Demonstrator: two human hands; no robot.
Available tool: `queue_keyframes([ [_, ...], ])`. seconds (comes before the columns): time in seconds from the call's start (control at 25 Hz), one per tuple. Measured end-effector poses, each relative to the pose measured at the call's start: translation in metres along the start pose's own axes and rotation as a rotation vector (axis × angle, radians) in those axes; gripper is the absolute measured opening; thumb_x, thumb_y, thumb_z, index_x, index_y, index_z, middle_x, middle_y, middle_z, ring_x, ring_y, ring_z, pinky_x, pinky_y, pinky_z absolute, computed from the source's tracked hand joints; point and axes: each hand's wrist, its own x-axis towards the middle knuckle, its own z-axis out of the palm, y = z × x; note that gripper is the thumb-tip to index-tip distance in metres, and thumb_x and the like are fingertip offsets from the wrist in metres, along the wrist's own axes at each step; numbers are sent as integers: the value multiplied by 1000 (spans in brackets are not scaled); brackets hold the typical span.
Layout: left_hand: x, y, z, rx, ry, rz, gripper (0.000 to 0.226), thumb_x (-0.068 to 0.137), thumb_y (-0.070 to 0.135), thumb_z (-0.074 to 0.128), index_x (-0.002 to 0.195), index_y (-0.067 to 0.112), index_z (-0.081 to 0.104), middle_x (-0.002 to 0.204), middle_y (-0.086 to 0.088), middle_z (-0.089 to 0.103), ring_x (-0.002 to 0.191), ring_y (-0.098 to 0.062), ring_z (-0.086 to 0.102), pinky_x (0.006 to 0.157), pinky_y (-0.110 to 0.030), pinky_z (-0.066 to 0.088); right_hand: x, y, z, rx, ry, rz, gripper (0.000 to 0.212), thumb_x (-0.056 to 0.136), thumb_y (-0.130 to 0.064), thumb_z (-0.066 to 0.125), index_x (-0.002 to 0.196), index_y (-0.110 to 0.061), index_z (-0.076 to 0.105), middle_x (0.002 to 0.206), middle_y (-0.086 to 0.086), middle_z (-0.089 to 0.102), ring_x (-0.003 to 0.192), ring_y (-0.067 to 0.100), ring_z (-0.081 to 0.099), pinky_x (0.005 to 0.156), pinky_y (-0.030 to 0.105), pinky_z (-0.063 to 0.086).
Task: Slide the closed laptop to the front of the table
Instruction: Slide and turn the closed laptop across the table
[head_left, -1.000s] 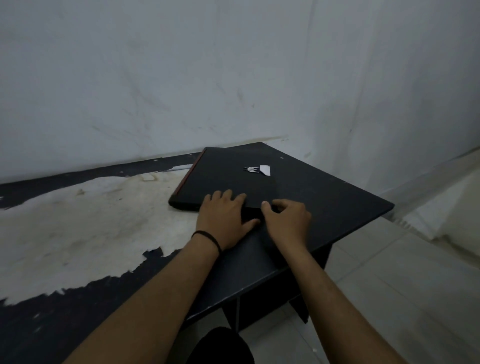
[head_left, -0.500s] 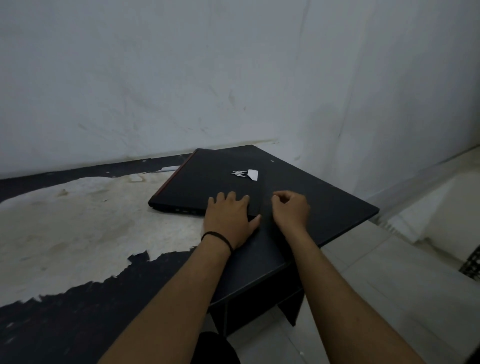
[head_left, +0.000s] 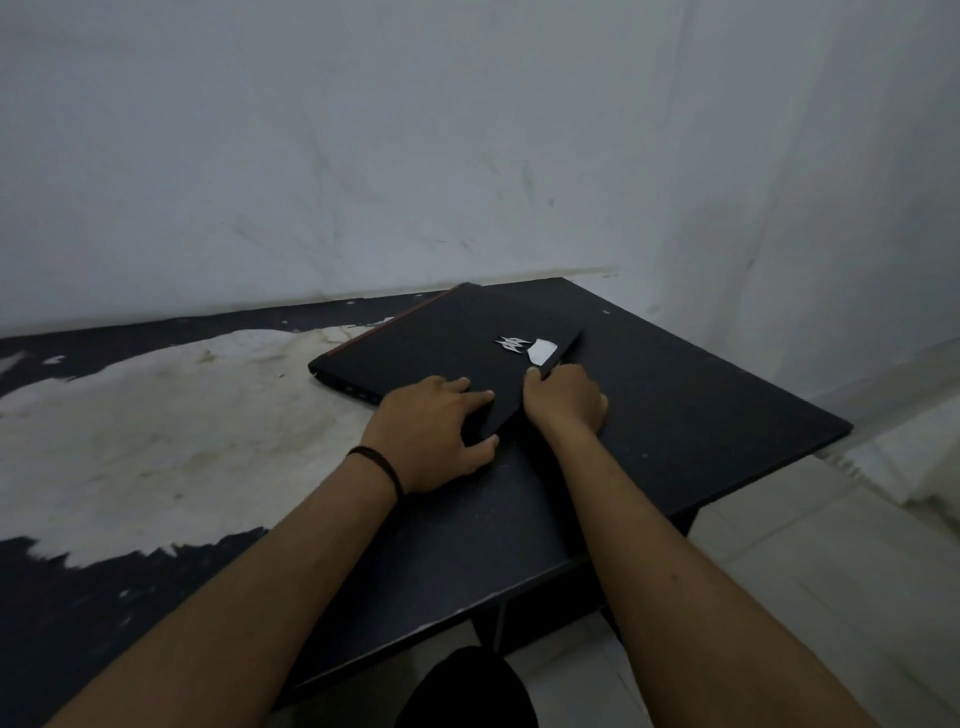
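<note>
A closed black laptop (head_left: 441, 348) with a red hinge edge and a white logo lies flat near the back of the dark table (head_left: 701, 415), by the wall. My left hand (head_left: 431, 431), with a black band on the wrist, lies spread on the laptop's near corner, thumb along its front edge. My right hand (head_left: 563, 400) curls its fingers around the laptop's right side edge, just below a white sticker.
The table's top is worn to a large pale patch (head_left: 156, 431) on the left. A white wall (head_left: 467, 156) stands right behind the table. The table's right edge drops to a tiled floor (head_left: 805, 571). A dark shape (head_left: 467, 686) sits under the front edge.
My right hand has moved from the laptop's front corner to its right side edge and closed on it. The left hand has stayed on the near corner. The camera view has shifted.
</note>
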Motion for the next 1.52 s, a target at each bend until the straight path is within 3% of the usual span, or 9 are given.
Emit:
queue_keyframes([
  [0.08,-6,-7,-1,-48,21,-20,64,83,63,50,140,35,51,144,4,55,129,-19,52,96,-35,48,-6,-2,12,-3,36,-4,48,92,-46,48,112,-10,71,119,10,70,120,31,59,112,45,34],
  [0.24,13,16,2,-67,77,-157,47,76,60,56,107,25,62,108,-3,66,101,-28,63,78,-36,49,-2,6,13,54,25,-25,49,85,-52,48,101,-13,74,108,7,74,112,29,64,110,45,36],
  [0.4,37,35,6,61,-28,-310,55,82,56,62,118,16,57,121,-15,59,112,-38,55,89,-49,52,-3,8,9,106,4,-46,39,84,-51,52,73,-16,65,97,6,74,102,30,66,106,45,40],
  [0.56,37,38,2,233,-70,-210,40,96,39,53,122,9,57,120,-16,64,109,-36,61,89,-49,53,-8,7,3,124,2,-58,35,83,-46,52,63,-18,60,89,3,74,97,27,67,107,45,39],
  [0.72,23,14,-1,403,-92,-123,31,102,23,42,124,6,55,112,-14,67,100,-33,65,69,-37,41,-15,3,2,125,45,-81,29,85,-32,46,77,-19,71,95,4,74,100,28,65,107,45,39],
  [0.8,8,-3,1,444,-82,-134,39,101,15,40,138,2,44,112,-18,65,95,-35,65,64,-37,37,-17,1,5,53,40,-104,28,86,-24,51,108,-20,69,118,7,67,116,30,58,112,46,33],
  [1.0,-15,-37,7,436,-36,-150,54,104,20,37,154,8,21,141,-22,49,108,-37,60,68,-39,49,-17,-11,13,-122,-24,-391,64,83,-28,66,143,-22,44,150,12,36,133,35,38,107,48,37],
  [1.32,-14,-57,10,410,164,-101,45,97,32,54,135,9,55,109,-17,71,78,-34,67,54,-36,49,-6,-31,36,-362,93,-835,55,82,-27,73,135,-20,60,139,2,63,127,37,54,110,58,35],
  [1.52,-2,-38,-4,404,117,-271,42,97,31,49,135,12,49,114,-11,64,94,-31,63,66,-38,48,-13,-31,40,-430,336,-973,43,79,-30,76,119,-20,68,116,3,74,101,36,67,107,67,32],
])
